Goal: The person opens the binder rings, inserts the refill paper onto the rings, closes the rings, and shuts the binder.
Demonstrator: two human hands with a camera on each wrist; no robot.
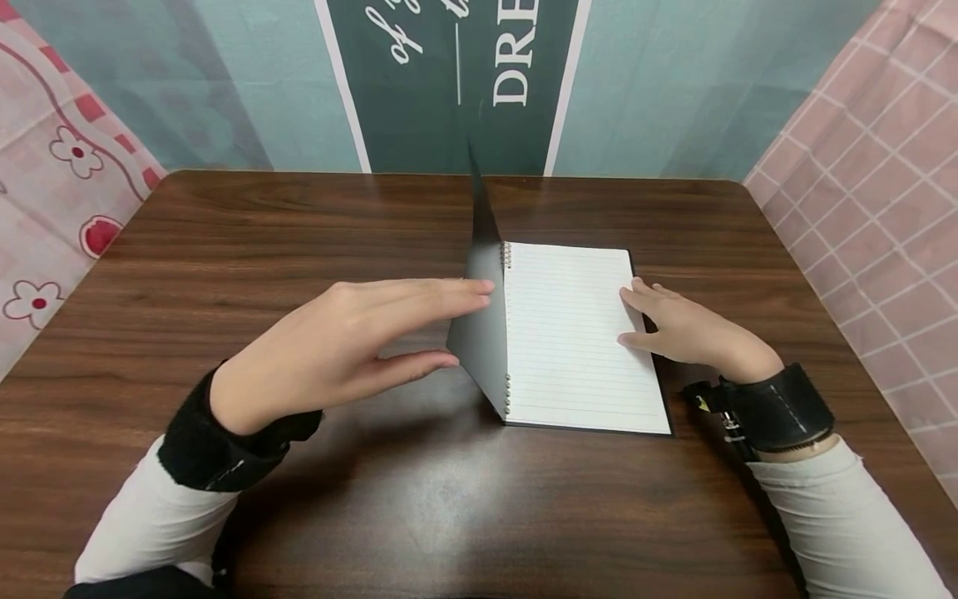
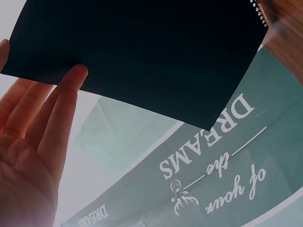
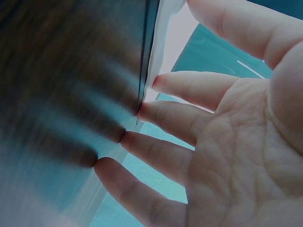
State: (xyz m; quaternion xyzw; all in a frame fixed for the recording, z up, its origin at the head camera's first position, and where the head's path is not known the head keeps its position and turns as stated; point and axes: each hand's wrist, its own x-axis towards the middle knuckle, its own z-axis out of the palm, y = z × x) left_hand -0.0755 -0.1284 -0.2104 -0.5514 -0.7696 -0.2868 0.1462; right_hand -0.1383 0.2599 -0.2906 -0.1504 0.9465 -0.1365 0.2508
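A spiral notebook with lined white pages lies on the wooden table, its dark front cover standing up steeply at the left. My left hand is beside that cover with fingers extended. In the left wrist view, the fingers reach the edge of the dark cover. My right hand rests at the notebook's right edge, thumb and index finger over the page. The right wrist view shows this hand with spread fingers, several fingertips touching the tabletop beside the notebook's edge.
The brown wooden table extends all around the notebook. Behind it hangs a teal cloth with white lettering. Pink patterned cloth borders the left side, and pink checked cloth the right. A black band circles each wrist.
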